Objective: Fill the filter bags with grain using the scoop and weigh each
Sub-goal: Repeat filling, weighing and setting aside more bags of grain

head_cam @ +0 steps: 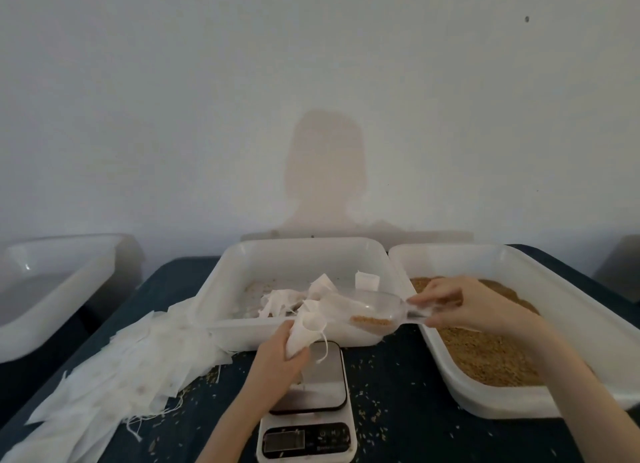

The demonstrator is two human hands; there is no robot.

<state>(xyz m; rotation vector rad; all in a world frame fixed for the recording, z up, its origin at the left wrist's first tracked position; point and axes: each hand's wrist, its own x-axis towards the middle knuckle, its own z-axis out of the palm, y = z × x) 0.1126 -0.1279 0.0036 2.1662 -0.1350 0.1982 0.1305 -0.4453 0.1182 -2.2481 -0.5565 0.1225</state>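
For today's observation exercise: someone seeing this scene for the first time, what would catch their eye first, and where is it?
Probably the two hands at centre: the left hand grips an open filter bag above the scale, while the right hand holds a clear scoop with some grain beside the bag's mouth. Next, the white tray of brown grain at right, and the heap of empty bags spilling across the dark table at left.

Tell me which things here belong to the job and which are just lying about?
In use: bag in left hand; scoop in right hand; grain tray; scale.
Lying about: spare bags; middle tray; left tub; spilled grains.
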